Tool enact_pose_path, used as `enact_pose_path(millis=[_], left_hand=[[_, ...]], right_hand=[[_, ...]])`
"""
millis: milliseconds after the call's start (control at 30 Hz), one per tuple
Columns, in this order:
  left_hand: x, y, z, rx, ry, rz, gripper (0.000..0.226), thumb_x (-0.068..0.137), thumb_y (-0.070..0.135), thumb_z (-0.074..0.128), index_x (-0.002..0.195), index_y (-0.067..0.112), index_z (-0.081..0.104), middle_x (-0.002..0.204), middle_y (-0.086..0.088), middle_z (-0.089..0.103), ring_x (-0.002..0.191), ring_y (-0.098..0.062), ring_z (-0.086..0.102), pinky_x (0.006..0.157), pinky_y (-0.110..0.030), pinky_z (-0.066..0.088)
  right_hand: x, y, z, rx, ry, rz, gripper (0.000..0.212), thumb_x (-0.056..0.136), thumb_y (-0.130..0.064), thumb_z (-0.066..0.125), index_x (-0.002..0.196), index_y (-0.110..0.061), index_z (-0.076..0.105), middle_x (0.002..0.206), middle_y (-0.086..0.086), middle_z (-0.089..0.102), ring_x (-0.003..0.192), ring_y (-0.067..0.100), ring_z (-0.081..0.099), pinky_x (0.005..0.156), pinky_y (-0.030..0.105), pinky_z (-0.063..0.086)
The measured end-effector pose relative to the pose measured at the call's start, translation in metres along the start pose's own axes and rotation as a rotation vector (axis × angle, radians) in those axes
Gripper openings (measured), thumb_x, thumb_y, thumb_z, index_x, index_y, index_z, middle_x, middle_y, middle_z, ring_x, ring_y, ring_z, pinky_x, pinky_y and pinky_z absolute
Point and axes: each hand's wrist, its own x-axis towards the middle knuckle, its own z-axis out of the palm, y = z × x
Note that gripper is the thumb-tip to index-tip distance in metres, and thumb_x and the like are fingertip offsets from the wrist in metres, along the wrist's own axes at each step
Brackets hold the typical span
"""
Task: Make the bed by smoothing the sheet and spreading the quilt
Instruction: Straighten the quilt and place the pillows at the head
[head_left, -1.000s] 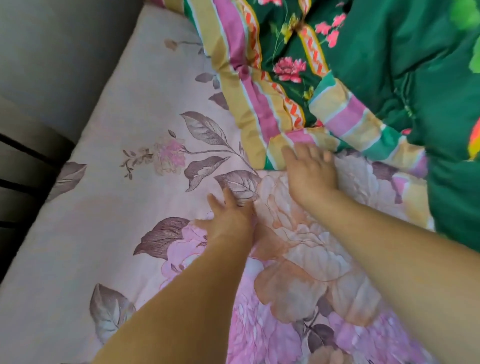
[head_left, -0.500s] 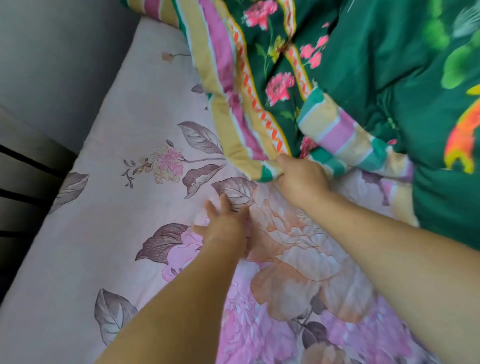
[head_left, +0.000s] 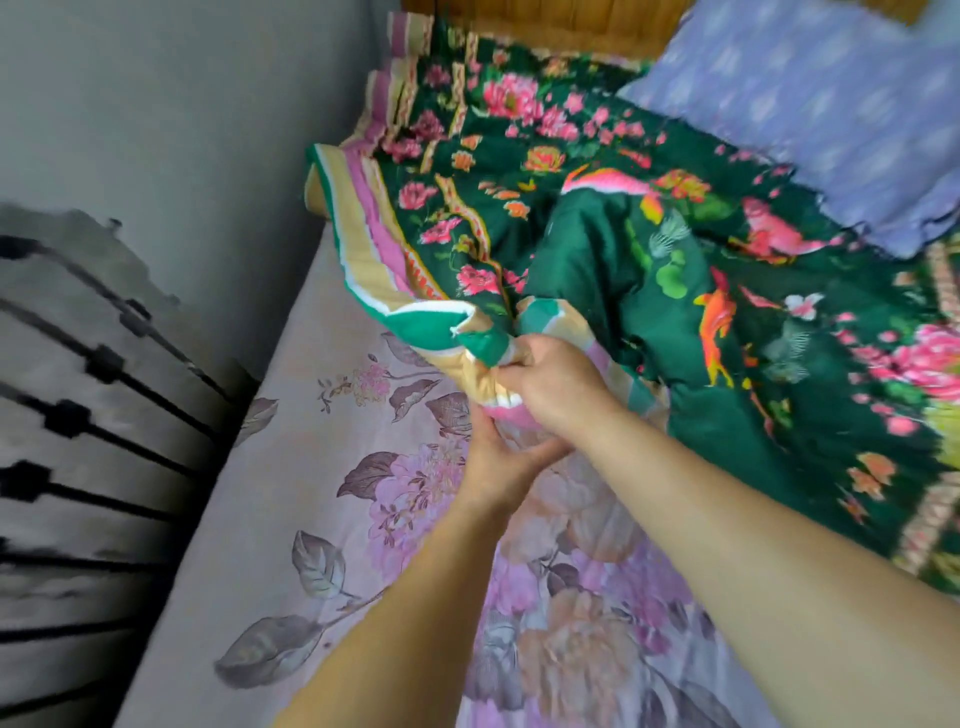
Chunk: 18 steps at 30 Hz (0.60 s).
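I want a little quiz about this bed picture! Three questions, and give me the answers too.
1. True or false: the right hand grips the striped corner of the green quilt.
2. What lies on the quilt near the headboard? A) a purple pillow B) a towel C) a book
3. Fill in: the left hand sits just under the right one, above the flowered ____.

Key
1. True.
2. A, the purple pillow.
3. Sheet. Its grip is partly hidden, so I cannot tell whether it holds the quilt.
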Motion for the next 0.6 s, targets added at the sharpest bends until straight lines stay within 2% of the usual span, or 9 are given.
enact_pose_path(millis=[67,167,200,267,367,433,467,533,600], left_hand=[[-0.015,0.018,0.005,-0.046,0.119,0.037,0.081,0.064,0.001,0.079,0.133,0.005,0.038,0.104,0.007,0.06,0.079,0.016,0.058,0.072,-0.005,0.048],[-0.045,0.048,0.018,-0.166,0.3,0.093,0.076,0.047,0.025,0.068,0.116,-0.003,0.052,0.088,-0.008,0.063,0.078,-0.013,0.059,0.07,-0.033,0.051],[-0.059,0.059,0.021,-0.194,0.346,0.098,0.068,0.046,0.025,0.064,0.107,-0.005,0.056,0.079,-0.008,0.06,0.072,-0.016,0.056,0.067,-0.035,0.047],[-0.08,0.073,0.024,-0.204,0.416,0.096,0.037,0.05,0.016,0.055,0.085,0.006,0.059,0.066,-0.001,0.057,0.062,-0.016,0.051,0.064,-0.036,0.045],[-0.114,0.093,0.02,-0.091,0.477,0.031,0.011,0.064,0.012,0.058,0.067,0.021,0.052,0.065,0.002,0.057,0.067,-0.021,0.055,0.065,-0.034,0.046],[-0.132,0.104,0.011,-0.038,0.565,-0.036,0.016,0.081,0.013,0.059,0.068,0.019,0.052,0.071,-0.002,0.057,0.077,-0.027,0.058,0.066,-0.032,0.044],[-0.137,0.106,0.006,0.003,0.618,-0.072,0.013,0.086,0.017,0.056,0.073,0.015,0.055,0.077,-0.005,0.059,0.083,-0.03,0.06,0.067,-0.032,0.044],[-0.153,0.112,-0.003,-0.013,0.682,-0.084,0.017,0.092,0.021,0.053,0.096,0.006,0.06,0.093,-0.009,0.059,0.097,-0.033,0.061,0.072,-0.033,0.046],[-0.173,0.124,-0.01,-0.093,0.703,-0.056,0.019,0.09,0.019,0.058,0.104,0.006,0.058,0.094,-0.009,0.055,0.095,-0.033,0.059,0.079,-0.035,0.047]], right_hand=[[-0.026,-0.02,-0.012,0.023,-0.01,-0.051,0.023,0.086,-0.023,0.064,0.104,-0.009,0.067,0.105,0.016,0.07,0.102,0.035,0.061,0.091,0.043,0.048],[-0.066,-0.053,-0.031,0.088,0.021,-0.13,0.023,0.085,-0.023,0.064,0.101,-0.007,0.067,0.103,0.017,0.069,0.1,0.035,0.062,0.089,0.043,0.048],[-0.08,-0.063,-0.038,0.111,0.031,-0.164,0.022,0.085,-0.022,0.064,0.101,-0.006,0.068,0.101,0.015,0.07,0.099,0.033,0.062,0.088,0.042,0.048],[-0.103,-0.08,-0.05,0.157,0.028,-0.222,0.02,0.086,-0.019,0.064,0.101,-0.005,0.068,0.094,0.01,0.068,0.095,0.031,0.061,0.086,0.04,0.046],[-0.141,-0.091,-0.061,0.205,0.008,-0.244,0.02,0.088,-0.018,0.063,0.102,-0.004,0.065,0.095,0.008,0.067,0.097,0.028,0.062,0.088,0.04,0.047],[-0.169,-0.089,-0.067,0.24,-0.039,-0.233,0.026,0.088,-0.013,0.062,0.113,-0.004,0.062,0.11,0.011,0.067,0.103,0.023,0.061,0.098,0.039,0.046],[-0.179,-0.084,-0.07,0.219,-0.073,-0.209,0.032,0.089,-0.011,0.062,0.12,-0.005,0.059,0.118,0.011,0.065,0.108,0.019,0.059,0.101,0.034,0.044],[-0.208,-0.07,-0.08,0.057,-0.121,-0.156,0.045,0.089,-0.016,0.062,0.133,-0.012,0.052,0.132,0.006,0.058,0.118,0.015,0.054,0.1,0.022,0.038],[-0.231,-0.05,-0.088,-0.129,-0.139,-0.097,0.056,0.089,-0.025,0.063,0.141,-0.018,0.043,0.141,0.002,0.05,0.126,0.016,0.048,0.1,0.021,0.035]])
